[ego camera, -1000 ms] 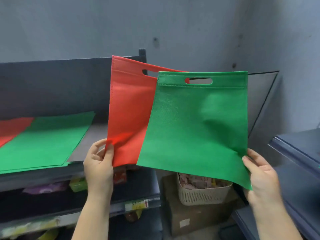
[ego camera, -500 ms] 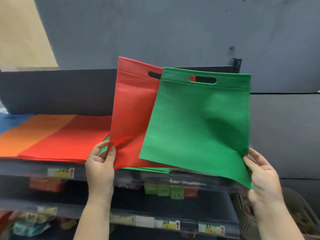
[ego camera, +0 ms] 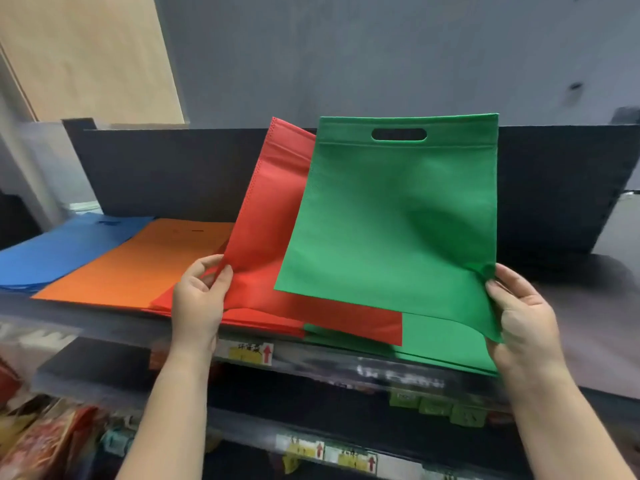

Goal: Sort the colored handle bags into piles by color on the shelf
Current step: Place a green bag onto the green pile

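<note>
Head view: left hand [ego camera: 199, 299] pinches the lower left corner of a red bag [ego camera: 266, 237], thumb on the front face, fingers curled behind. Right hand [ego camera: 523, 317] pinches the lower right edge of a green bag [ego camera: 391, 230], thumb pressed into the fabric where it dimples, other fingers behind the bag and mostly hidden.

Both bags held up in front of the shelf [ego camera: 588, 306], roughly upright. Long axis of each runs bottom to top, handle end up. Green bag faces the camera almost square, cut-out handle slot [ego camera: 399, 134] at the top edge, bottom right corner drooping. Red bag is tilted, top leaning right, right part hidden behind the green one; its handle slot is not visible.

Below them, flat on the shelf, four piles side by side, left to right: blue pile [ego camera: 65, 247], orange pile [ego camera: 138, 268], red pile [ego camera: 329, 320], green pile [ego camera: 440, 344]. Neighbouring piles overlap at the edges. Held green bag hangs over the green pile, held red bag over the red and orange boundary.

Dark back panel [ego camera: 173, 174] stands behind the piles. Price tags [ego camera: 251, 353] on the shelf front edge. Lower shelves hold packaged goods [ego camera: 45, 441], blurred.
</note>
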`<state>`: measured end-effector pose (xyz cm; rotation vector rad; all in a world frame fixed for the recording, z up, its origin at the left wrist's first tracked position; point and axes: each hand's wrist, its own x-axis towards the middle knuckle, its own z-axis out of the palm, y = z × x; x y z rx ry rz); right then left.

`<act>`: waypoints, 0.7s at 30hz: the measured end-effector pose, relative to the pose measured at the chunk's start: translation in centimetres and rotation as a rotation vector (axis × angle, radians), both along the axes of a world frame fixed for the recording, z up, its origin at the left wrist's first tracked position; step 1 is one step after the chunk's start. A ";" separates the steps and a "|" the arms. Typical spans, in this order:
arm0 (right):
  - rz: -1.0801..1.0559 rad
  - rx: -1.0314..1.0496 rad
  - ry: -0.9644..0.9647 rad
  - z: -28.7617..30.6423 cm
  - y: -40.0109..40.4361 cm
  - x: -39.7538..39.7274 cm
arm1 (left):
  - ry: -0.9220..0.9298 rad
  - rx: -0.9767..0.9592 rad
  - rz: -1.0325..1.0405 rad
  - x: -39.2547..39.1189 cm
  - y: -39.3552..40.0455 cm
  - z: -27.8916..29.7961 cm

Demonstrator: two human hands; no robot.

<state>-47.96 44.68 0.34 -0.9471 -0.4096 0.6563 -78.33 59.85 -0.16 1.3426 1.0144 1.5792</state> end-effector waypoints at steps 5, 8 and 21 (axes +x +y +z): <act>0.038 -0.012 -0.019 0.0 2.9 -3.2 | 0.111 -0.041 0.009 -3.7 4.2 -0.1; 0.045 -0.023 -0.025 -0.1 4.0 -4.5 | 0.241 -0.092 0.021 -5.3 6.4 -0.4; 0.030 -0.049 -0.049 -1.3 4.7 -5.8 | 0.648 -0.025 0.075 -4.6 6.5 0.6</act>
